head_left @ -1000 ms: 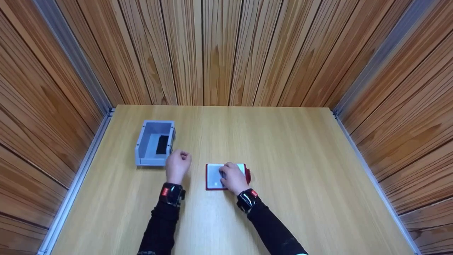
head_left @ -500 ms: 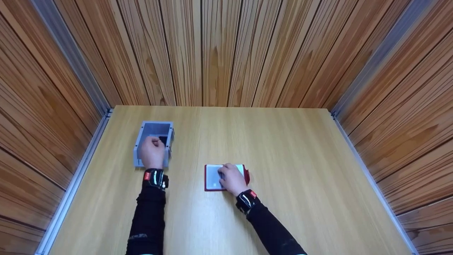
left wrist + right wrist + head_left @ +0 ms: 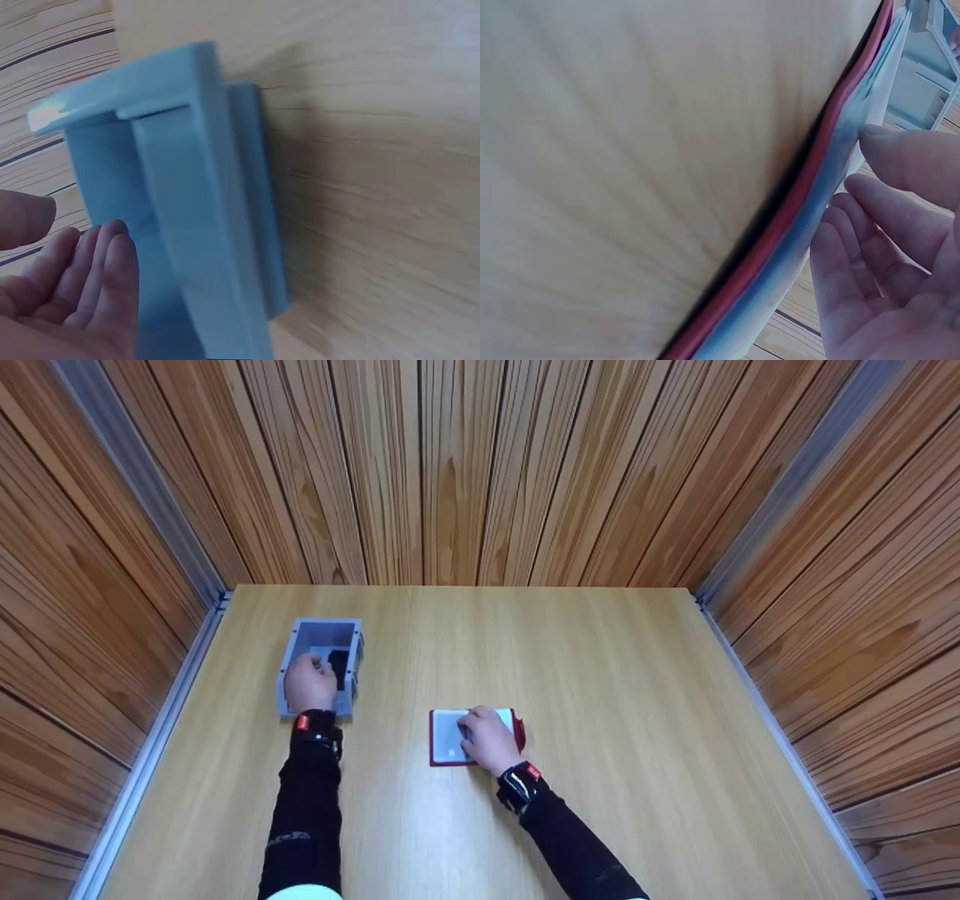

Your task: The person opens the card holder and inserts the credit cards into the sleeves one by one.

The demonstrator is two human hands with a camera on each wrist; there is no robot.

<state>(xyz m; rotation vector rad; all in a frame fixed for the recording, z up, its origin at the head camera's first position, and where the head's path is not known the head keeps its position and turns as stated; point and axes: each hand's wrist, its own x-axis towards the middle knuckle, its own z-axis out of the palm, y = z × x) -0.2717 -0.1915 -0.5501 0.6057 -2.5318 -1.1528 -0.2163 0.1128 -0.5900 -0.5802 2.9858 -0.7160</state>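
Observation:
My left hand [image 3: 309, 684] is at the near-left part of a blue-grey plastic bin [image 3: 355, 660], overlapping its front wall in the head view. In the left wrist view its thumb stands apart from the loosely curved fingers [image 3: 112, 281], with nothing between them. A flat black rectangular thing [image 3: 338, 667] lies inside the bin along the right wall, partly behind the hand. My right hand [image 3: 491, 741] rests on a red-edged booklet [image 3: 447, 739] with a pale, glossy top sheet. Its thumb and fingertips [image 3: 877, 131] are right at that sheet, slightly spread, gripping nothing visible.
Both things stand on a light wooden table [image 3: 637, 720], with the bin at the back left and the booklet near the middle. Wood-plank walls [image 3: 457, 472] and metal rails [image 3: 150, 742] border the table. A dark red tab [image 3: 519, 731] sticks out on the booklet's right side.
My left hand has moved left from beside the bin's right wall to over the bin, then slightly further left and nearer. The right hand has stayed on the booklet.

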